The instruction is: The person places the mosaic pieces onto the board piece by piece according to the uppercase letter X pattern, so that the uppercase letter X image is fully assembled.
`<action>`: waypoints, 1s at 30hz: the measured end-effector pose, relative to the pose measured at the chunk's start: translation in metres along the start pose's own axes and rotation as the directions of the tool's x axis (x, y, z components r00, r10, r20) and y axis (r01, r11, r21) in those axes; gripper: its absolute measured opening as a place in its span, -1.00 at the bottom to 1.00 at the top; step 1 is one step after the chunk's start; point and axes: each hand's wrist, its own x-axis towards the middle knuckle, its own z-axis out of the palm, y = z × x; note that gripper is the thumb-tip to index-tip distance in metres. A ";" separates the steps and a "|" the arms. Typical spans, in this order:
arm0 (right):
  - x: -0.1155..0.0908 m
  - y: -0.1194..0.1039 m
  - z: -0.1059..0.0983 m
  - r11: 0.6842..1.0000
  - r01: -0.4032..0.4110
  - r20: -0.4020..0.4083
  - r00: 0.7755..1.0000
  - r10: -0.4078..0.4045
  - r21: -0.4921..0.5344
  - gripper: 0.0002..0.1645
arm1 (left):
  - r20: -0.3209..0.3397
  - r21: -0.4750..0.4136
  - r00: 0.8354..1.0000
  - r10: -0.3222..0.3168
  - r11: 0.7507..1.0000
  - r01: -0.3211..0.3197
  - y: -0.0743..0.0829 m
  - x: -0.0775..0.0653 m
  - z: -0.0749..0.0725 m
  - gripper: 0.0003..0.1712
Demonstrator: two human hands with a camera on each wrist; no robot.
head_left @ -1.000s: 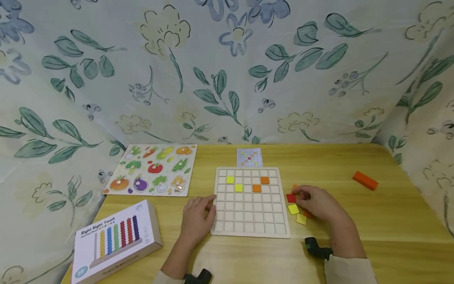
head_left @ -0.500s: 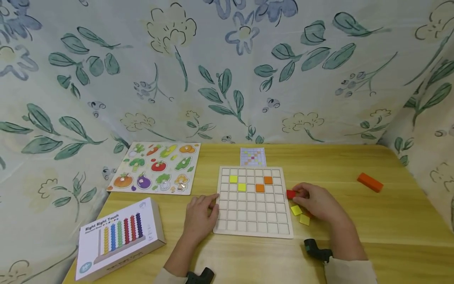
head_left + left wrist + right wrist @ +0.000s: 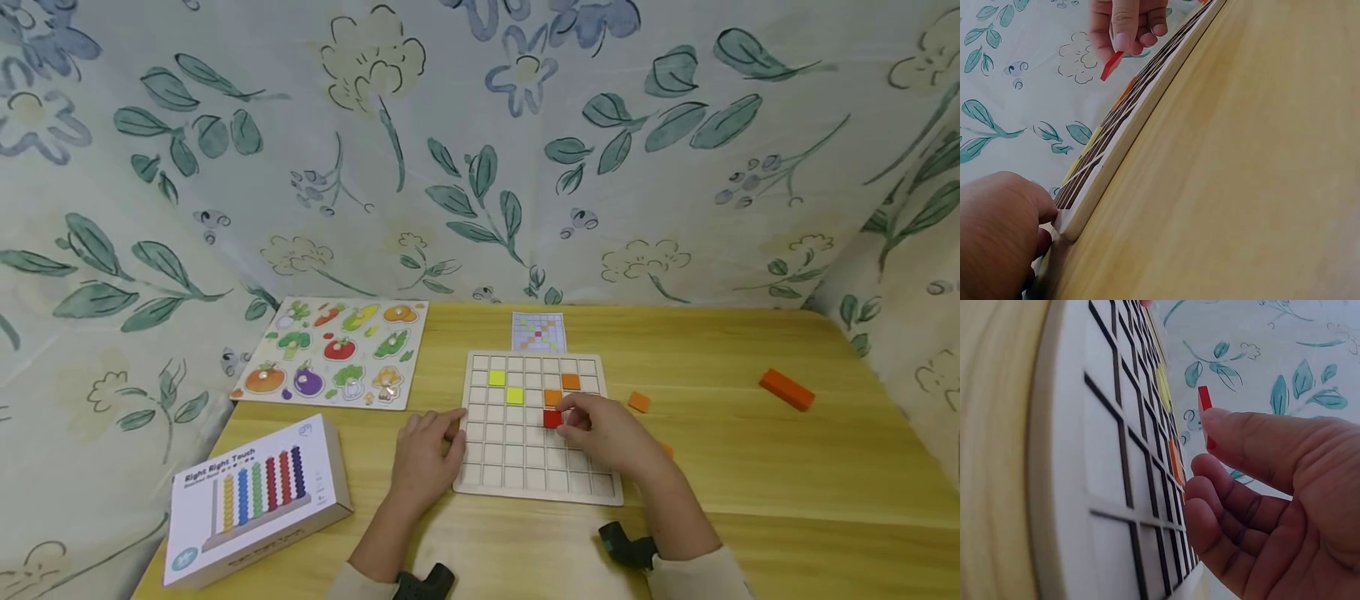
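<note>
A thin, flat red square tile (image 3: pixel 552 419) is held tilted above the square pale-wood grid board (image 3: pixel 537 480), apart from its surface, as both wrist views show. The right hand (image 3: pixel 609 435) has it in a grip between thumb and fingertips, over the right half of the board. The left hand (image 3: pixel 426 460) is at the board's left edge, its grip relaxed, index fingertip touching the rim.

Set in cells of the board's upper half are two yellow square tiles (image 3: pixel 514 396), left of its centre line, and two orange square tiles (image 3: pixel 571 381), right of it (each pair slants inward). Just beyond the board's far edge lies a small printed pattern card (image 3: pixel 537 332). Right of the board are a loose orange tile (image 3: pixel 639 402) and, farther off, a long orange block (image 3: pixel 786 389). Left of it, the desk (image 3: pixel 750 483) carries a printed vegetable puzzle board (image 3: pixel 414 333) and a white cardboard box (image 3: pixel 258 500), nearer the person.
</note>
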 end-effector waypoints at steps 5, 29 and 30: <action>0.009 -0.004 0.015 0.998 0.052 -0.017 0.999 -0.052 0.021 -0.77 | -0.005 0.004 1.000 0.007 1.000 -0.007 0.000 0.001 0.001 -0.65; 0.019 -0.005 0.028 1.000 0.021 -0.065 0.998 -0.020 0.017 -0.70 | -0.004 0.026 1.000 0.019 0.999 -0.019 0.000 0.001 0.001 -0.65; 0.017 -0.004 0.026 1.000 0.022 -0.057 0.998 -0.020 0.023 -0.69 | -0.003 0.023 1.000 0.017 1.000 -0.017 0.000 0.001 0.001 -0.65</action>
